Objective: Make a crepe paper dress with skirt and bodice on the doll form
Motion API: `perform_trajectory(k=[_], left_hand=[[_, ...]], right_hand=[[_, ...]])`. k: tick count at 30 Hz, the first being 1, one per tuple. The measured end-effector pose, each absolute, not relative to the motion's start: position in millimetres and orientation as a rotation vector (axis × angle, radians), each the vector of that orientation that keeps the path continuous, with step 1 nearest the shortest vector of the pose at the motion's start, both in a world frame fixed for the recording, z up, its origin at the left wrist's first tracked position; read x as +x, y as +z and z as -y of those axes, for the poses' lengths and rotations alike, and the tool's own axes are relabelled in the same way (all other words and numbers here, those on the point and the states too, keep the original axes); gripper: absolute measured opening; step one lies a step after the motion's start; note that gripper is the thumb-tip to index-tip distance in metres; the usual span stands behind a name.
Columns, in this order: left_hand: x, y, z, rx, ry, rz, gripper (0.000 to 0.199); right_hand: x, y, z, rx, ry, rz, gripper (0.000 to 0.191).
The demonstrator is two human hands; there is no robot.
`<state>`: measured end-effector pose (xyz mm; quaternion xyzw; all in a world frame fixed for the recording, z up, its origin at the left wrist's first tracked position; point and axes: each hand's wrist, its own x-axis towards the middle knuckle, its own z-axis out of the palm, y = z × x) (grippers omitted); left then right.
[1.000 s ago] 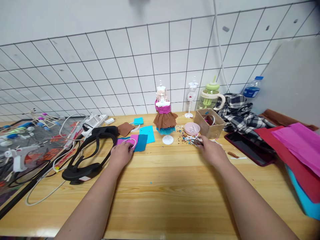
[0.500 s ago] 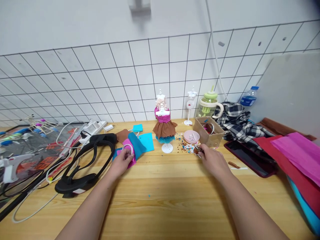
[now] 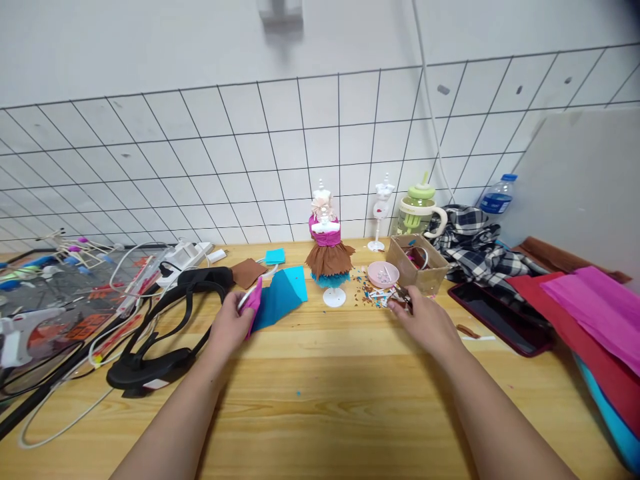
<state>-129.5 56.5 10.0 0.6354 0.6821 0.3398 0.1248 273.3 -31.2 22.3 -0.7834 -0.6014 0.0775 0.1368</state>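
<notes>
My left hand (image 3: 231, 323) is closed on a folded magenta sheet (image 3: 254, 308), with part of a white ring (image 3: 247, 297) at its upper edge. Beside it a dark-blue sheet (image 3: 275, 300) lies partly over a light-blue sheet (image 3: 299, 281). Low over the table, my right hand (image 3: 423, 317) has its fingers around a small dark metal tool (image 3: 404, 295), whose kind is mostly hidden. Close to its fingertips lie paper scraps (image 3: 373, 293) and a pink dish (image 3: 383, 274). Between the hands stands a mini dress form (image 3: 327, 243) in a magenta, brown and blue dress.
A bare white dress form (image 3: 383, 200), a green-lidded cup (image 3: 420, 210) and a cardboard box (image 3: 423, 277) stand back right. Farther right lie a phone (image 3: 500, 319) and coloured sheets (image 3: 585, 327). A black headset (image 3: 155, 367) and cables lie left.
My left hand has moved slightly left with the magenta sheet and ring, now turned more upright. The dark-blue sheet lies flatter, and a brown piece shows more. My right hand has shifted slightly.
</notes>
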Motion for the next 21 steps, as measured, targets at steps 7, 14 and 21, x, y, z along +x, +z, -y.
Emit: perform_trajectory(k=[7, 14, 21], left_hand=[[-131.7, 40.4, -46.5, 2.183, 1.153, -2.329, 0.035], [-124.4, 30.5, -39.1, 2.389, 0.637, -2.555, 0.052], [-120.3, 18.4, -45.4, 2.535, 0.353, -2.234, 0.052]], right_hand=[[274.7, 21.6, 29.6, -2.326, 0.339, 1.849, 0.026], [270.9, 21.8, 29.9, -2.305, 0.318, 1.863, 0.029], [271.3, 19.9, 29.7, -2.279, 0.331, 1.853, 0.031]])
